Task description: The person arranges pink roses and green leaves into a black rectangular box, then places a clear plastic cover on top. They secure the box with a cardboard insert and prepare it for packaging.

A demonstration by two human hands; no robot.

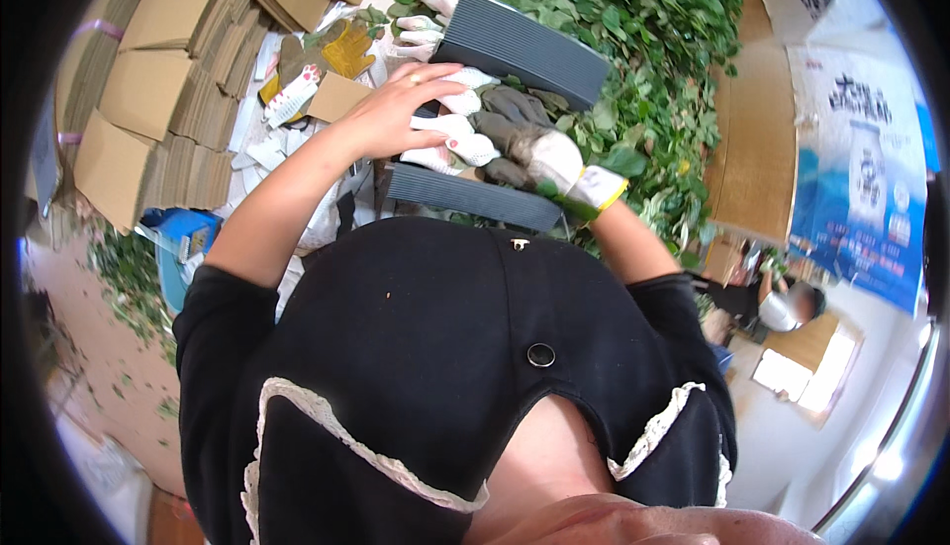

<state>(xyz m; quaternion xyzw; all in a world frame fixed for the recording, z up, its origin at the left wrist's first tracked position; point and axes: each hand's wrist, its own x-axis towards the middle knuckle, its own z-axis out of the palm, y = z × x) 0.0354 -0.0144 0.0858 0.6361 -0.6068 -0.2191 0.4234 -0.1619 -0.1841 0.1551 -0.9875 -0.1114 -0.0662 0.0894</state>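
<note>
My bare left hand [401,115], with a ring on one finger, lies across several white net-sleeved flower heads [464,146], its thumb and fingers on either side of some. My right hand [545,152] wears a soiled white-and-grey work glove with a yellow cuff edge. Its grey fingers reach over the bunch just right of those heads, and what lies under its palm is hidden. A dark ribbed corrugated sheet [475,196] runs along the near side of the bunch. Beyond it, another dark corrugated piece [527,48] rests across more netted flower heads [421,29].
Leafy green stems [653,85] heap up along the right, against a wooden board [753,137]. Flat cardboard stacks [148,92] stand at left. A yellow glove [347,48] lies near the sheets. A blue bin [185,237] sits at lower left. Another person [779,307] is farther right.
</note>
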